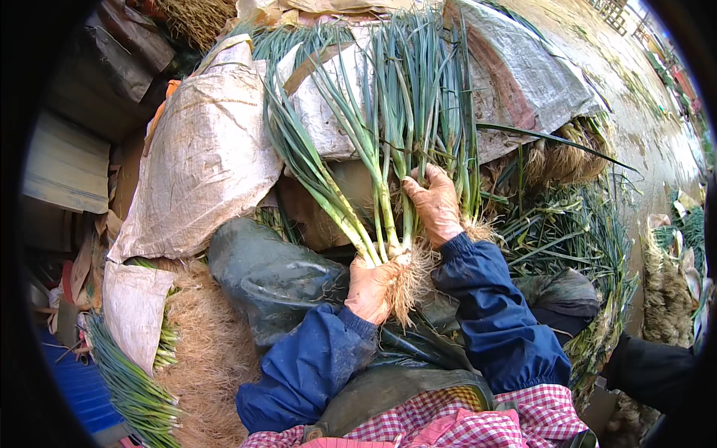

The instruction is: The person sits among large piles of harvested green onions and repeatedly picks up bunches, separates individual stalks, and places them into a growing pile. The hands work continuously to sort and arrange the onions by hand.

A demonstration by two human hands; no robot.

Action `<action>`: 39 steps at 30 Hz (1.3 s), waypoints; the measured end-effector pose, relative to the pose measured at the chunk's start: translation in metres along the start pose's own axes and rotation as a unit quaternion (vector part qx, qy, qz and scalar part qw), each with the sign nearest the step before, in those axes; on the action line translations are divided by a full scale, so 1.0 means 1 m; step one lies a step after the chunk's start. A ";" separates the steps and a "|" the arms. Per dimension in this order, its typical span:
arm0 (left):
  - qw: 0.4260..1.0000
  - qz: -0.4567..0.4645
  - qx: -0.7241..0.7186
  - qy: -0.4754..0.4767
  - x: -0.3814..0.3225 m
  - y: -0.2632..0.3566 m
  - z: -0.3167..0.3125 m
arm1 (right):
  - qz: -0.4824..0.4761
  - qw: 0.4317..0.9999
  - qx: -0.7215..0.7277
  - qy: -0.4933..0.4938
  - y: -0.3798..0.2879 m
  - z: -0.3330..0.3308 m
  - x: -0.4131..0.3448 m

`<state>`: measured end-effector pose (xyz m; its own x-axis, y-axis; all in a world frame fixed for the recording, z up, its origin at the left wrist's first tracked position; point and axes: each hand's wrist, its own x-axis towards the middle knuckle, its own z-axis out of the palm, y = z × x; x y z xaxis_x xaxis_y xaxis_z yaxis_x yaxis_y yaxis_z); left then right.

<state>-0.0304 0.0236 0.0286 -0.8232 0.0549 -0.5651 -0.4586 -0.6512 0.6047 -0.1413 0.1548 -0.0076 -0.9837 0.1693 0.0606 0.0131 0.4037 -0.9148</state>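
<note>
Near the root end, my left hand (375, 285) is closed around several green onions (386, 218), whose pale roots (411, 280) hang out beside my fingers. Their long green leaves fan upward and away from me. My right hand (436, 204) is a little higher and to the right, thumb and fingers closed on one of the stalks. More green onions (468, 185) lie just right of that hand, with their roots by my right wrist. The leaf tops rest over woven sacks.
A woven sack (196, 151) covers a pile at the left. Below it, a bundle of green onions (131, 386) lies by a mass of roots (207, 347). Loose leaves (577, 235) heap up at the right. Another person's dark-clothed leg (650, 364) shows at lower right.
</note>
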 end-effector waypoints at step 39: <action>0.988 -0.111 -0.103 -0.023 0.010 0.010 -0.007 | 0.237 0.909 0.245 -0.239 -0.025 -0.060 -0.103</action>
<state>-0.0409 0.0121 0.0246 -0.7267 0.2440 -0.6421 -0.5553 -0.7589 0.3401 -0.0292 0.1809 0.0329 -0.8551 -0.2372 -0.4610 0.4903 -0.0813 -0.8677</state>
